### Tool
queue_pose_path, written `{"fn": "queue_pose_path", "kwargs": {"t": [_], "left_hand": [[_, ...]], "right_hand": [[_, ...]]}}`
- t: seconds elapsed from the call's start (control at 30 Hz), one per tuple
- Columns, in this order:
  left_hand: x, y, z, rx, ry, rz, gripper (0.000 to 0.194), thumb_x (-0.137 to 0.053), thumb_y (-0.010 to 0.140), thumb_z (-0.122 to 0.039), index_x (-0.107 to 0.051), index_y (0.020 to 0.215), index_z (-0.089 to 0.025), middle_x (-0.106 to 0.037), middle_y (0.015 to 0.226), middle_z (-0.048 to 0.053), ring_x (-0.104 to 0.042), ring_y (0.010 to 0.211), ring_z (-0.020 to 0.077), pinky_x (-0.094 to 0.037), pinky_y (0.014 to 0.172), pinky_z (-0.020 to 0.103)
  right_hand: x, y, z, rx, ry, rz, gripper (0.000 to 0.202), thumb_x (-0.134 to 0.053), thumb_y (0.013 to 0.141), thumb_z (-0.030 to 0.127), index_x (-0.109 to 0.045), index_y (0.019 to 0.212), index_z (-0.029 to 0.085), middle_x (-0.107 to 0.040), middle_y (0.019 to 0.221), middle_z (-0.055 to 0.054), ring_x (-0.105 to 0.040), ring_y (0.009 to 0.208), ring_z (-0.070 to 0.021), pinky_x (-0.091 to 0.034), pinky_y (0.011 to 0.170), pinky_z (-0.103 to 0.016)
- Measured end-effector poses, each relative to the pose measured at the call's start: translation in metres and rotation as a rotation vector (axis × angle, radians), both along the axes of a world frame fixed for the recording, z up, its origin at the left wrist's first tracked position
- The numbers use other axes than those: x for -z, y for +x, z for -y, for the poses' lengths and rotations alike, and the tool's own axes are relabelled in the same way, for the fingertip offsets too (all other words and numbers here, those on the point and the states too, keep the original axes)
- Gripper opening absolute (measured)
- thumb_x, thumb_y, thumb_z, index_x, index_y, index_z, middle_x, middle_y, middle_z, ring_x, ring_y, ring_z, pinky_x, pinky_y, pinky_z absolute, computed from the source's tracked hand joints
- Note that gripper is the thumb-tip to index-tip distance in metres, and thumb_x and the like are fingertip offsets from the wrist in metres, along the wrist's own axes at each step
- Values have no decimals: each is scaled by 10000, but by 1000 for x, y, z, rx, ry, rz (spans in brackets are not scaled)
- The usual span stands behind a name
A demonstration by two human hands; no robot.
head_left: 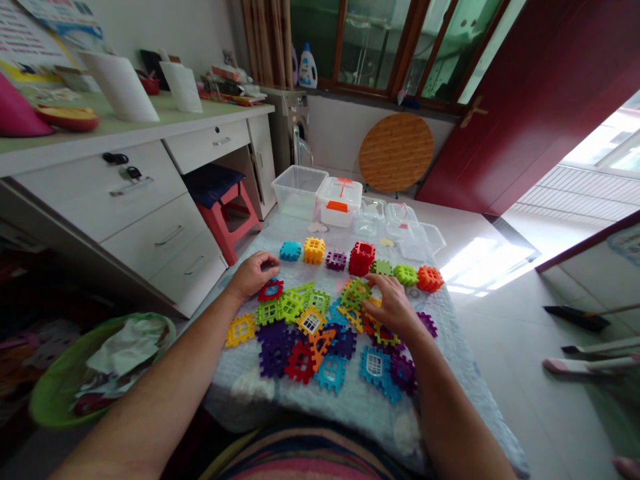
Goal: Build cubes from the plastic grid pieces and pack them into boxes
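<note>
Inspector: Head view. State the pose of each arm.

Operator: My left forearm [170, 370] enters at lower left and runs up and to the right. My left hand [254, 275] is at the left end of the loose tiles [312, 321], back upward, fingers bent toward the right. My right forearm [445, 393] enters at lower right and slants up and to the left. My right hand [393, 305] is back upward, fingers directed left.

Inspector: State of grip?

Operator: Left: slack and curved, nothing visible between the fingers; a red tile [271, 290] lies just beside them. Right: the fingertips are at the right edge of a green tile [354, 293]. I cannot tell whether they pinch it or merely touch it.

Inspector: Location and orientation of the green tile?

Operator: It is at the far right part of the loose tiles, on my side of the red block [362, 259]. Its outline is nearly square, so no long axis stands out. It sits askew to the block row.

Inspector: Layout of that row?

Operator: Seven toothed blocks [314, 251] run left to right across the cloth-covered table [240, 393], the right end nearer me. Clear bins [300, 190] stand beyond.
</note>
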State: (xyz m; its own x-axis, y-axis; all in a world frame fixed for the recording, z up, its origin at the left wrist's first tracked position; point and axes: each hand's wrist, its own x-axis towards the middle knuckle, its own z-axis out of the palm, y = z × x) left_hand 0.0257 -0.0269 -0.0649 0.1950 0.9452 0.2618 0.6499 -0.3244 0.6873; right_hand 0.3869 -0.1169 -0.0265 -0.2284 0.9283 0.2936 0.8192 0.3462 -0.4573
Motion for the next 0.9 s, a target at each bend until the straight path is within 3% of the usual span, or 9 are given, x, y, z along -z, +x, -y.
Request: {"fn": "queue_pose_path", "kwargs": {"t": [0.37, 0.9], "left_hand": [[-2, 1, 2, -5, 11, -13, 240, -594, 746, -393, -646, 867, -192, -651, 906, 38, -618, 865, 201, -496, 831, 322], [-3, 2, 1, -12, 6, -5, 247, -605, 732, -392, -653, 855, -183, -652, 900, 46, -620, 850, 208, -496, 828, 335]], "right_hand": [[0, -14, 6, -51, -39, 35, 489, -612, 731, 172, -573, 1218, 208, -667, 1103, -79, -525, 1024, -268, -403, 931, -443], [-2, -20, 8, -71, -87, 55, 591, -642, 730, 210, -504, 1305, 189, -654, 1142, -85, -517, 1055, -270, -399, 947, -434]]}}
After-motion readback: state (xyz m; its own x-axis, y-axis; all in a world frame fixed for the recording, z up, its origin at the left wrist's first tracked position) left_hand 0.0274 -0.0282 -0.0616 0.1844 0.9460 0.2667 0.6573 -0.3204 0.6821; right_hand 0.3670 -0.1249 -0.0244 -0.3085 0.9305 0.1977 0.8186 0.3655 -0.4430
